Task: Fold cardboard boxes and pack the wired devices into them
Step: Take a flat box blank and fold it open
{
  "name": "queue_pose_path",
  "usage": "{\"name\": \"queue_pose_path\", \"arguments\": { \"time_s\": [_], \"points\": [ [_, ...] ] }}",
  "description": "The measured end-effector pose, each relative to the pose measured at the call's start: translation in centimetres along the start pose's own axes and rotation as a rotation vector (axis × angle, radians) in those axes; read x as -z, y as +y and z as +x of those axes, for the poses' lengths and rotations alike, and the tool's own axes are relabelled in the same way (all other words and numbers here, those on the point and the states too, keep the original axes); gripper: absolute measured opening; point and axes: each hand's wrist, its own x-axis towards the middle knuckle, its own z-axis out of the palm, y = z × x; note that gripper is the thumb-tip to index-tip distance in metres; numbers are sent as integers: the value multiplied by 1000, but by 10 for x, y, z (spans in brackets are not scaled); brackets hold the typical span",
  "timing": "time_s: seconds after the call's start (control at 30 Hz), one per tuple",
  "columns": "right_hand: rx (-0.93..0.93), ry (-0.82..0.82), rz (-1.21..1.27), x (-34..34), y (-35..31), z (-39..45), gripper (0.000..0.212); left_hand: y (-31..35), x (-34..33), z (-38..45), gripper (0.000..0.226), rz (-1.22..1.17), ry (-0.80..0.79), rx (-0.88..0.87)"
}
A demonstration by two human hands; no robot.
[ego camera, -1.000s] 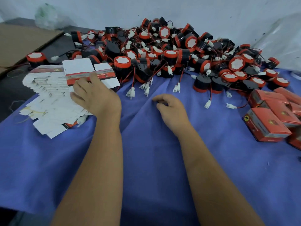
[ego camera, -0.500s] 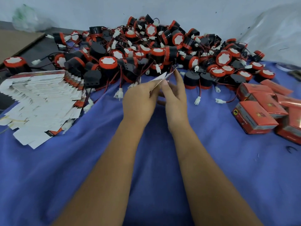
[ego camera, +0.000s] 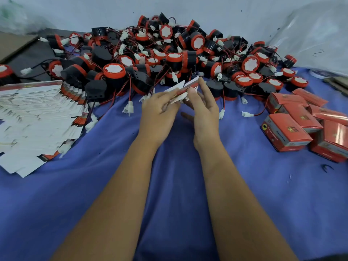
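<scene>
The fingers [ego camera: 167, 102] of the left hand [ego camera: 160, 110] are curling round a flat box blank [ego camera: 183, 89], white with a red band, and are pinching its near end, while the right hand [ego camera: 204, 108] is lying against the blank's other side with its fingers [ego camera: 204, 89] stretched out straight and pressing on the card. The blank is being held edge-up between the two hands, just above the blue cloth [ego camera: 178, 185] that is covering the worktop, and close in front of the pile of wired devices [ego camera: 169, 55]: black and red round units with white faces, thin red and black wires and white plugs, heaped against the pale wall [ego camera: 207, 8]. To the left, a fanned stack of flat blanks [ego camera: 35, 117] is lying on the cloth, touching the edge of the pile. To the right, several folded red boxes [ego camera: 286, 132] are sitting together, well apart from the hands. Both bare forearms are reaching in from the bottom of the view.
</scene>
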Motion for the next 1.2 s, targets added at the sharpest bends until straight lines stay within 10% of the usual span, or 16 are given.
{"name": "queue_pose_path", "arguments": {
  "time_s": [0.37, 0.8, 1.2],
  "points": [
    [134, 31, -380, 1, 7, -5, 52, -6, 2, 2, 56, -74, 221, 265],
    [193, 148, -512, 0, 5, -7, 48, 0, 5, -3, 93, -100, 375, 176],
    [181, -37, -537, 3, 7, -5, 77, 7, 9, -6, 49, -368, 246, 190]
  ]
}}
